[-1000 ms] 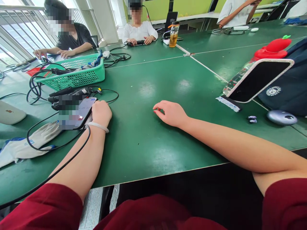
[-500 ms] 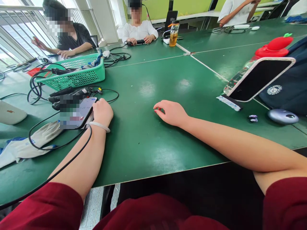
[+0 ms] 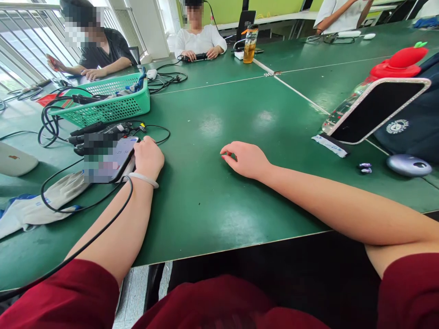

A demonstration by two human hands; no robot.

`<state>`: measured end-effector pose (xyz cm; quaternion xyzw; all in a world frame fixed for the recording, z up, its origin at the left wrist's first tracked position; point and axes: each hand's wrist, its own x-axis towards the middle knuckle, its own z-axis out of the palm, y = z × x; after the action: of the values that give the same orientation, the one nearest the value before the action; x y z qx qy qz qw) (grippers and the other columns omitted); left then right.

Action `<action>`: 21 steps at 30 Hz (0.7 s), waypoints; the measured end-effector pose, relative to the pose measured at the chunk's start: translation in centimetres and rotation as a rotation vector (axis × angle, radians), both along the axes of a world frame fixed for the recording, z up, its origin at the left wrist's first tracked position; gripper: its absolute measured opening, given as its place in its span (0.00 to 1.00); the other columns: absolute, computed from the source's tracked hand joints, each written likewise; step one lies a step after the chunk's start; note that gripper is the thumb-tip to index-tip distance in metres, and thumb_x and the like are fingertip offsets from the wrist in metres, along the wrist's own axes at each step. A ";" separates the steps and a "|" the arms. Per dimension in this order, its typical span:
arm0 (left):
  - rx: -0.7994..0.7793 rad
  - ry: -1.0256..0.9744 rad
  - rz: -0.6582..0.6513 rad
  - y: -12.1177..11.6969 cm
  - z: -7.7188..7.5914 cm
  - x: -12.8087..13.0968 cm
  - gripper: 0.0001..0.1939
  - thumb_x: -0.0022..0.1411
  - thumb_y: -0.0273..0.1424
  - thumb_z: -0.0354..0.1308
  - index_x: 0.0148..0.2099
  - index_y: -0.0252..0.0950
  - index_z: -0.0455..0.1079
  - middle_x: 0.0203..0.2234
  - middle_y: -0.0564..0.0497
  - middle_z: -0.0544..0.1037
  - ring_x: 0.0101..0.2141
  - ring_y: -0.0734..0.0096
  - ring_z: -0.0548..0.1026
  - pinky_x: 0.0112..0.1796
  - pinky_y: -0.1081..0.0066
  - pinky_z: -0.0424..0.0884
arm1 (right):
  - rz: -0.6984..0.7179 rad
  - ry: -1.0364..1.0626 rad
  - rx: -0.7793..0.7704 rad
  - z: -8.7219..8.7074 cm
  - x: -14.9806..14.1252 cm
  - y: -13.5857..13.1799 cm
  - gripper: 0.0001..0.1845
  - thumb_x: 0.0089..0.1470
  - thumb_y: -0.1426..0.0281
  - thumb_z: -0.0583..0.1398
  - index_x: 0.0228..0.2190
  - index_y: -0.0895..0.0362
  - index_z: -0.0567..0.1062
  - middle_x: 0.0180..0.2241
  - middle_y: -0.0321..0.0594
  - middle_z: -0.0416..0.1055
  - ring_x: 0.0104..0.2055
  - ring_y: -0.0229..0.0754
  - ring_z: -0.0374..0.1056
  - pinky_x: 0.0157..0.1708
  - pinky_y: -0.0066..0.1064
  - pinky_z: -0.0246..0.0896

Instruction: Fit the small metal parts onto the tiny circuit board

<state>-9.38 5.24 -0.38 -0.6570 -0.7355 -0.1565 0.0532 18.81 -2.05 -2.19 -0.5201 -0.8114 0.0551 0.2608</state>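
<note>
My left hand (image 3: 149, 157) is closed at the right edge of a smartphone (image 3: 118, 160) with a lit screen, and the phone is tilted up towards me. Its fingers are mostly hidden behind the phone. My right hand (image 3: 247, 159) rests on the green table (image 3: 192, 219), loosely curled, with a gap between thumb and forefinger and nothing in it. A white work glove (image 3: 58, 198) lies left of my left forearm, crossed by a black cable (image 3: 85, 244). Just beyond the phone lies a black device with cables (image 3: 99, 137).
A green plastic basket (image 3: 113, 108) holds cables and gloves. At the right stand a second phone (image 3: 377, 109), a red-lidded bottle (image 3: 350, 103), a grey mouse (image 3: 409, 165) and a dark bag (image 3: 408, 132). A bottle of amber drink (image 3: 250, 45) stands further back. Several people sit around the table.
The view has shifted slightly, so the things on the right appear a little further right and higher. Both hands keep their pose, and the phone stays in my left hand.
</note>
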 end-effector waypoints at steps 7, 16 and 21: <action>-0.089 -0.231 0.014 0.3 -0.9 -0.8 0.18 0.57 0.25 0.48 0.52 0.31 0.61 0.39 0.33 0.73 0.45 0.44 0.72 0.48 0.48 0.64 | 0.011 0.016 -0.019 -0.1 0.0 0.1 0.10 0.58 0.68 0.55 0.38 0.55 0.75 0.34 0.37 0.73 0.32 0.38 0.65 0.31 0.30 0.54; -0.151 -0.364 -0.429 -3.9 -0.5 5.9 0.11 0.64 0.29 0.43 0.47 0.37 0.61 0.41 0.41 0.76 0.43 0.57 0.74 0.47 0.56 0.67 | 0.023 0.044 -0.053 -0.1 0.1 0.3 0.09 0.57 0.68 0.56 0.38 0.55 0.75 0.34 0.37 0.74 0.32 0.38 0.65 0.33 0.31 0.55; -0.086 -0.342 -0.519 -5.6 0.3 7.3 0.12 0.64 0.29 0.41 0.48 0.38 0.60 0.43 0.42 0.75 0.44 0.59 0.74 0.48 0.56 0.67 | 0.012 0.058 -0.077 -0.2 0.2 0.5 0.10 0.57 0.68 0.56 0.39 0.55 0.75 0.33 0.38 0.74 0.32 0.39 0.65 0.33 0.31 0.56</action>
<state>-2.10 -0.39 -0.08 -0.7886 -0.5475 -0.2418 -0.1409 19.01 -1.51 -2.39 -0.5230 -0.8040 0.1028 0.2638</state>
